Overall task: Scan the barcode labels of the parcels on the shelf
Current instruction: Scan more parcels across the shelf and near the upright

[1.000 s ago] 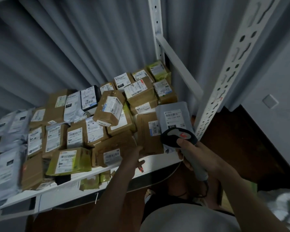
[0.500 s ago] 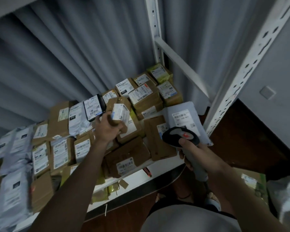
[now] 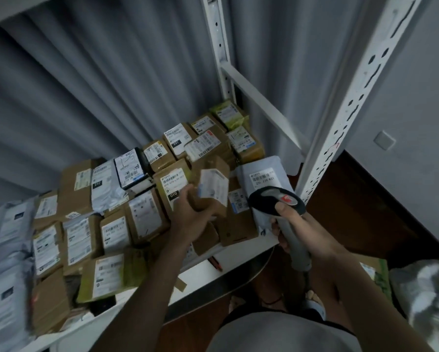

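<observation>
A: Head view, left hand (image 3: 188,214)?
B: Its grip is closed round a small brown parcel (image 3: 212,188), lifted since the earlier frame and now held above the shelf (image 3: 238,260) nearer the scanner (image 3: 276,201).
A: Right hand (image 3: 299,229)?
B: Grip unchanged, wrapped round the scanner handle, thumb at the red button.

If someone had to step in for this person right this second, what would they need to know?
Left hand grips a small brown box, lifted off the pile with its white label tilted toward the scanner.
Right hand holds the scanner by its handle, thumb at the red button, head near the box.
The other parcels lie on the white shelf, most labels up.
Which are already scanned cannot be told.
Next: probably scan the held box, put it back, go on through the rest.
</observation>
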